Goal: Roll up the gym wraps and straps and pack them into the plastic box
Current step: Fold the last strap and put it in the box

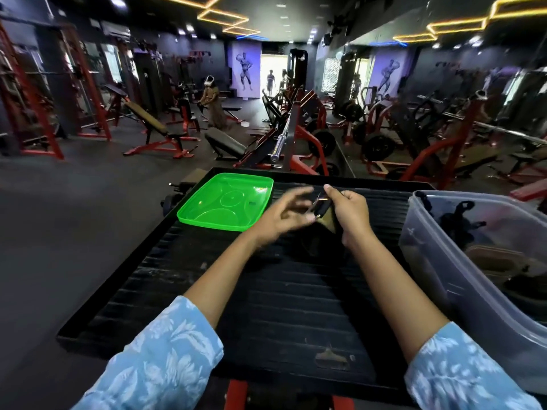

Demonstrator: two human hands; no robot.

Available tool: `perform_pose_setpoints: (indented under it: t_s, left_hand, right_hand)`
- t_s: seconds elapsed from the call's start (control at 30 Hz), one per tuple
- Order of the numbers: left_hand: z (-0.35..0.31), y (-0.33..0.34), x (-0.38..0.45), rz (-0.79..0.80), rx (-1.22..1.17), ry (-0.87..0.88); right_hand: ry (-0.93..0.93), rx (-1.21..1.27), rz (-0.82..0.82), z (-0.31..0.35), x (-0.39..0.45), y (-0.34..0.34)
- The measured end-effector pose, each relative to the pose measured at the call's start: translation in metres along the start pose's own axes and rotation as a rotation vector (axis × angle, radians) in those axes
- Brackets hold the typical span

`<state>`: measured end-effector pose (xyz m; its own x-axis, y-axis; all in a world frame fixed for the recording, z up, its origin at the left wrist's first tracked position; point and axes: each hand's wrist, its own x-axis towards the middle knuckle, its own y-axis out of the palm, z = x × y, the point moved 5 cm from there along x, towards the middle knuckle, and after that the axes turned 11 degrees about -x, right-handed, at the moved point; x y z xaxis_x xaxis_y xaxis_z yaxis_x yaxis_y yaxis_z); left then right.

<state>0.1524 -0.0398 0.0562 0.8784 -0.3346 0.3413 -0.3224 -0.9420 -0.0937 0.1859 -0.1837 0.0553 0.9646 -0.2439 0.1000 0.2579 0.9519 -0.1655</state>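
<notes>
My right hand point(350, 213) grips a black gym strap point(321, 207) with a metal buckle, held just above the black ribbed platform point(266, 291). A tan part of the strap hangs below the hand. My left hand point(284, 216) is blurred, its fingers spread and relaxed right beside the strap's buckle end; whether it touches the strap is unclear. The clear plastic box point(444, 261) stands at the right edge of the platform with dark straps and a brown item inside.
A green plastic lid point(207, 208) lies upside down on the platform's far left corner. A small tan scrap point(331, 358) lies near the front edge. Beyond are red gym machines, benches, a barbell, and people in the distance.
</notes>
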Motion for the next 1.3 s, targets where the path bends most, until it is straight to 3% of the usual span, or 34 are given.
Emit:
perform_pose_setpoints:
  t_s: [0.03, 0.1, 0.23, 0.33, 0.43, 0.53, 0.6, 0.8, 0.97, 1.07, 1.13, 1.2, 1.23, 1.3]
  left_hand:
    - [0.006, 0.006, -0.002, 0.104, 0.037, -0.016]
    - [0.017, 0.009, 0.0, 0.116, 0.073, -0.028]
    - [0.024, -0.011, 0.002, -0.33, -0.162, -0.142]
    - [0.034, -0.02, 0.002, -0.411, -0.343, -0.276]
    - [0.044, -0.025, -0.001, -0.509, -0.349, -0.373]
    - [0.049, -0.024, -0.005, -0.567, -0.525, -0.459]
    - [0.052, -0.025, -0.006, -0.6, -0.692, -0.489]
    - [0.055, -0.034, -0.004, -0.667, -0.899, -0.42]
    - [0.056, -0.037, -0.001, -0.765, -0.86, -0.346]
    - [0.061, -0.045, -0.005, -0.852, -0.771, -0.376]
    - [0.061, -0.046, -0.006, -0.858, -0.741, -0.385]
    - [0.061, -0.045, -0.006, -0.841, -0.697, -0.407]
    - [0.06, -0.044, -0.006, -0.833, -0.687, -0.411]
    - [0.059, -0.043, -0.005, -0.811, -0.677, -0.412]
  right_hand:
    - [0.037, 0.093, 0.023, 0.0, -0.001, 0.0]
    - [0.068, 0.274, 0.114, 0.006, -0.005, 0.003]
    - [0.007, 0.531, 0.491, 0.027, -0.028, 0.023]
    - [-0.082, 0.401, 0.678, 0.031, -0.047, 0.041]
    - [-0.244, -0.023, 0.574, 0.023, -0.045, 0.043]
    - [-0.449, -0.395, 0.281, 0.023, -0.035, 0.03]
    - [-0.489, -0.651, 0.114, 0.019, -0.028, 0.021]
    - [-0.284, -0.809, 0.31, 0.004, -0.019, 0.019]
    - [-0.002, -0.613, 0.448, -0.006, -0.021, 0.019]
    - [-0.072, -0.738, 0.368, -0.008, -0.012, 0.013]
    - [-0.059, -0.71, 0.486, -0.006, -0.016, 0.015]
    - [-0.084, -0.831, 0.601, -0.005, -0.021, 0.019]
    - [-0.141, -0.955, 0.576, -0.004, -0.021, 0.018]
    - [-0.281, -1.218, 0.323, 0.005, -0.019, 0.009]
